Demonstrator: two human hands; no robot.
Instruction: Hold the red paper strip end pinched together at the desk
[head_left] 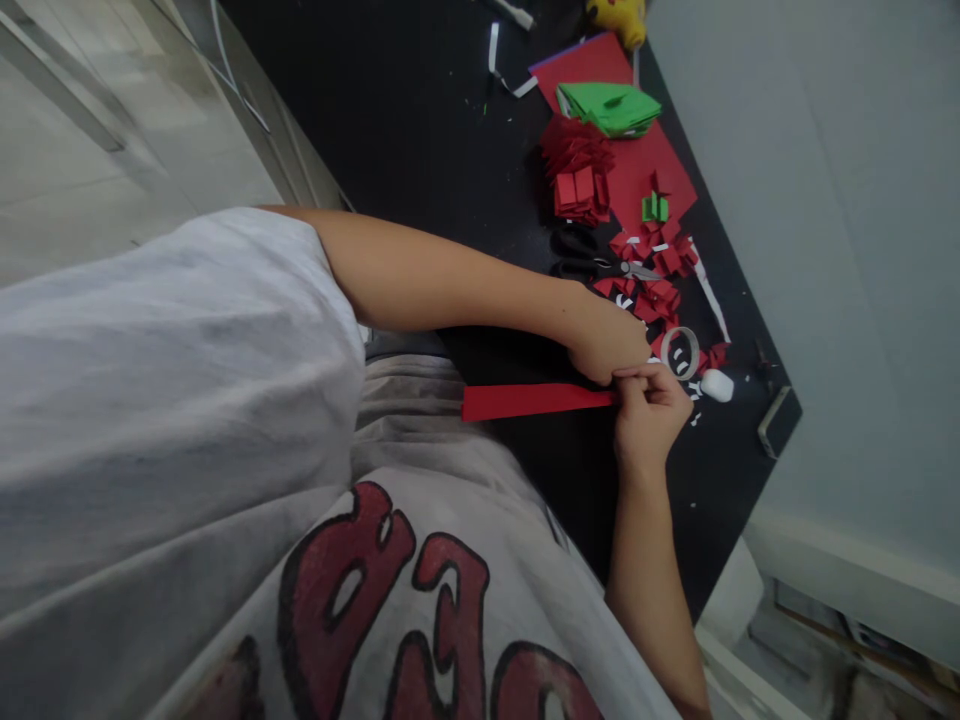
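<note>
A long folded strip of red paper [536,401] stretches over the dark table's near edge, its loose end by my shirt. My left hand [611,340] is curled with its fingers turned down at the strip's far end. Close against it, my right hand [651,408] pinches the same end between thumb and fingers. The fingertips of both hands meet there and partly hide the paper. Just beyond them are a clear tape roll [694,352], a white rounded case [718,386] and small folded red paper pieces [660,298]. Black-handled scissors [589,268] lie beside my left wrist.
Farther along the black table [405,120] sit a stack of folded red papers [577,190], folded green paper [611,110], red sheets [581,68] and a yellow toy [619,18]. A phone [780,422] is near the wall-side edge. White scraps are scattered about.
</note>
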